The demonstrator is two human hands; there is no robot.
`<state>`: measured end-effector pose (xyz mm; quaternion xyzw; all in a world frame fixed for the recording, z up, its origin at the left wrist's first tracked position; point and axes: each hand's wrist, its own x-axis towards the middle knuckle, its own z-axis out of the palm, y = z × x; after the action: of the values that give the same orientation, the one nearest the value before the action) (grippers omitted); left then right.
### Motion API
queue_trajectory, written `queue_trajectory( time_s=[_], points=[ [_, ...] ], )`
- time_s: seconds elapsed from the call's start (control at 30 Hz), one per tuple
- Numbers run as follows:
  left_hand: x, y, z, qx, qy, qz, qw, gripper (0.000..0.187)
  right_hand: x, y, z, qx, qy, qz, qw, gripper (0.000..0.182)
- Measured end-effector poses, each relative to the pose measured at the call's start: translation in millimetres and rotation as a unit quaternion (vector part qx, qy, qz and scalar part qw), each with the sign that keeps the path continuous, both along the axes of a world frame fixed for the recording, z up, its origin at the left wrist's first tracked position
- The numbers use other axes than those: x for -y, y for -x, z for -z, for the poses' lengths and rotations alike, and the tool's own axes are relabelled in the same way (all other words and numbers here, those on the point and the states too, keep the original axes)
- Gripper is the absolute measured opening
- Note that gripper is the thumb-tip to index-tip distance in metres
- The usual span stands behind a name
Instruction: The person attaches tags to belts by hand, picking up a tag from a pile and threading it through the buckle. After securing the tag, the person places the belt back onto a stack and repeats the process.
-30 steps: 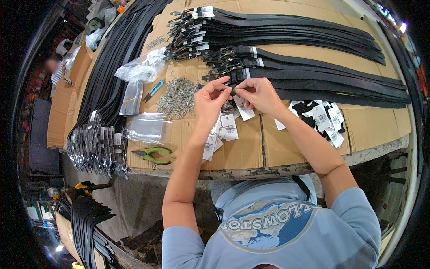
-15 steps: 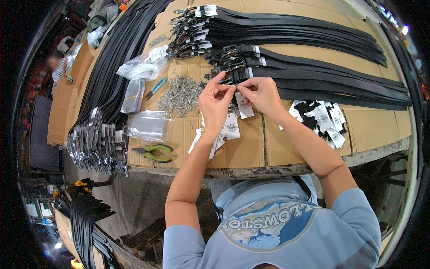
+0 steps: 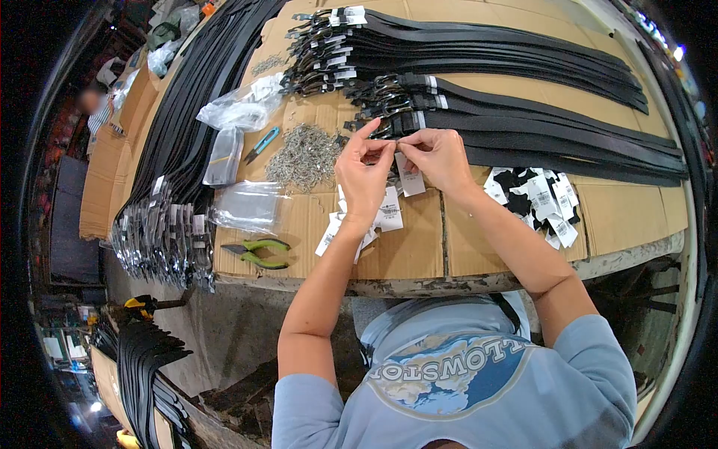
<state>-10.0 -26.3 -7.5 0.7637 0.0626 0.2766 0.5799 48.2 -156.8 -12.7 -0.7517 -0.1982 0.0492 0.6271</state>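
Observation:
My left hand [image 3: 362, 178] and my right hand [image 3: 440, 163] meet fingertip to fingertip at the buckle end of a black belt stack [image 3: 538, 142]. Both pinch closed, thumb against index finger, on something too small to make out. Just below the fingertips hangs a white printed tag [image 3: 410, 178]; how it is attached is hidden. Left of my left hand lies a heap of small silver metal fasteners [image 3: 303, 159]. More loose white tags [image 3: 388, 209] lie under my left wrist, partly covered by it.
Another belt stack [image 3: 486, 56] lies farther back. Black-and-white tags [image 3: 542, 198] are piled right of my right forearm. Green-handled pliers [image 3: 262, 253], blue thread snips [image 3: 262, 143] and clear plastic bags [image 3: 247, 208] lie left. Long belts [image 3: 176, 112] line the cardboard-covered table's left side.
My hands keep the same fingertip pinch, with hardly any movement. The tag below them has turned slightly. The whole view has shifted a little.

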Motion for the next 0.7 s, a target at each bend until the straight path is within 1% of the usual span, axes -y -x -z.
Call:
queue_trajectory(
  time_s=[0.07,0.2,0.43,0.6,0.63,0.7],
  points=[
    [-0.3,0.4,0.0,0.001,-0.028,-0.006,1.000,0.035,-0.3,0.1,0.4,0.003,-0.001,0.001,1.000,0.014],
    [0.7,0.5,2.7,0.006,-0.017,-0.008,1.000,0.035,-0.6,0.3,1.2,0.016,0.006,0.005,1.000,0.014],
    [2.6,1.1,4.9,0.026,-0.036,-0.016,0.999,0.030,-0.9,3.0,-3.9,0.009,0.006,-0.001,1.000,0.015],
    [5.2,2.0,5.1,0.025,-0.028,-0.016,0.999,0.027,-1.9,2.7,-2.4,-0.054,-0.047,-0.022,0.997,0.014],
    [6.0,2.3,4.5,0.024,-0.025,-0.018,0.999,0.026,-2.8,1.8,0.1,-0.054,-0.047,-0.022,0.997,0.014],
    [6.9,2.2,3.9,0.022,-0.022,-0.019,0.999,0.024,-5.3,0.7,3.8,-0.049,-0.094,-0.028,0.994,0.012]
  ],
)
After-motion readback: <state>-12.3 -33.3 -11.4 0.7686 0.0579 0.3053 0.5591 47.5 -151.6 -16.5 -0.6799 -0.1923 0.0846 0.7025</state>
